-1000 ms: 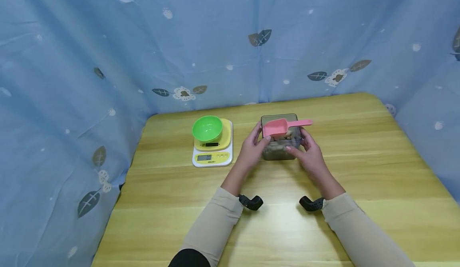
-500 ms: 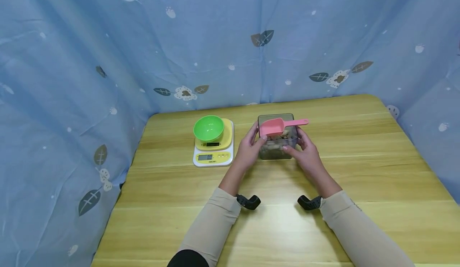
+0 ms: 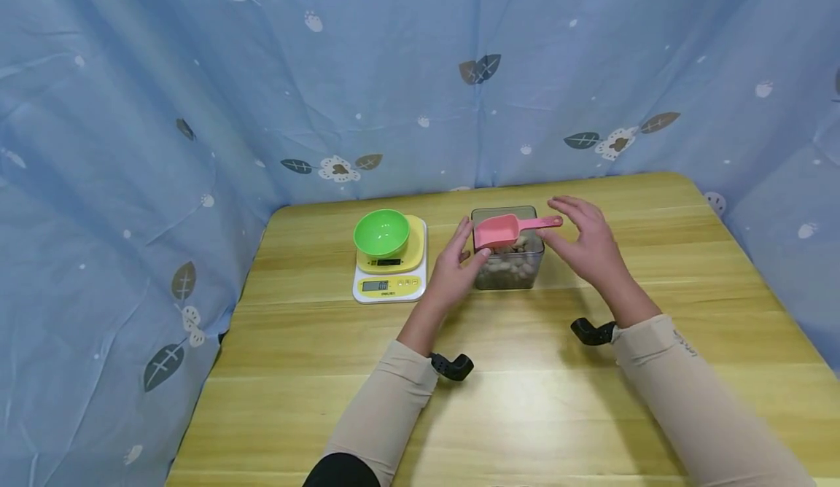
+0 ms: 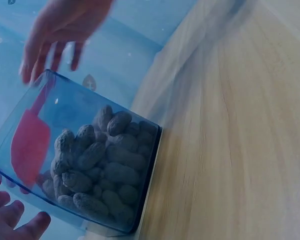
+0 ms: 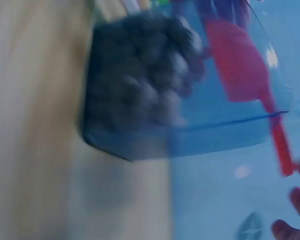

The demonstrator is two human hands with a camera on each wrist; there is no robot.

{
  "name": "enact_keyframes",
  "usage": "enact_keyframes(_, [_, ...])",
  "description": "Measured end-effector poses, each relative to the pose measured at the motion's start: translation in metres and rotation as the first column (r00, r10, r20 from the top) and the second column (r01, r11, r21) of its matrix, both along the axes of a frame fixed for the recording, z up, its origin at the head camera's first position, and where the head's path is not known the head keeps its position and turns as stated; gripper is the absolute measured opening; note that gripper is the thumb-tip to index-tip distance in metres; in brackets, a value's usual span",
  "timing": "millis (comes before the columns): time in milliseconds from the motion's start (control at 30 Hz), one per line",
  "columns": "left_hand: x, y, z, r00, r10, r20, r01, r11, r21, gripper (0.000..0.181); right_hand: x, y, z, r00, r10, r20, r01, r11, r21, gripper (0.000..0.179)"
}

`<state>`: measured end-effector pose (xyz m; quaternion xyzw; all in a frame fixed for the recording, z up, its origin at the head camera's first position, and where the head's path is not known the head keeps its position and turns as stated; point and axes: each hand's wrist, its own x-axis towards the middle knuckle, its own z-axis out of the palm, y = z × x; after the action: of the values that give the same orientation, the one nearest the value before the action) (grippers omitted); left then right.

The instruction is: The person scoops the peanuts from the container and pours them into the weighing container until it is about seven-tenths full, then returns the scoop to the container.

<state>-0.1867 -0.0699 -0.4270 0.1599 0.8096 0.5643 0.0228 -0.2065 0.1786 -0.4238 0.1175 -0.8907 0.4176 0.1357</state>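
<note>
Scoop (image 3: pixel 497 232), pink, in translucent bin (image 4: pixel 79 95) of peanuts (image 4: pixel 122 150); handle (image 3: pixel 539 222) beside right hand (image 3: pixel 590 248), fingers spread; left hand (image 3: pixel 453 267), fingers extended, at bin's left.

The head view looks forward and down from above, across the wooden tabletop (image 3: pixel 512 414) to the blue curtain (image 3: pixel 394 71). Both wrist views look low and close, rolled sideways in opposite directions, facing the transparent box (image 4: pixel 77 102) of peanuts (image 4: pixel 121 173); all three share it and the pink scoop (image 3: pixel 499 232).
</note>
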Motion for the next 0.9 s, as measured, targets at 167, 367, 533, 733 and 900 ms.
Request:
enact_keyframes(167, [-0.009,0.001,-0.016,0.999,0.021,0.029,-0.021,1.000,0.000,0.060,-0.016,-0.008,0.017,0.990,0.132,-0.049,-0.101,0.911,0.399,0.046])
enact_keyframes(367, [-0.017,0.002,-0.034,0.999,0.025,-0.038,-0.027,0.998,-0.063,0.059,-0.021,-0.014,0.021,0.982,0.190,-0.017,-0.154,0.839,0.523,0.037])
enact_keyframes(533, [-0.018,0.000,-0.033,0.991,0.036,-0.131,-0.058,0.983,-0.172,0.060,-0.024,-0.018,0.022,0.966,0.245,-0.084,-0.165,0.832,0.530,0.029])
enact_keyframes(733, [-0.017,0.001,-0.034,0.983,0.033,-0.182,-0.089,0.946,-0.313,0.060,-0.020,-0.012,0.040,0.961,0.265,-0.078,-0.184,0.826,0.533,0.022])
enact_keyframes(900, [-0.017,0.002,-0.033,0.978,0.040,-0.202,-0.106,0.939,-0.326,0.056,-0.012,-0.011,0.065,0.969,0.241,-0.056,-0.158,0.775,0.611,0.013])
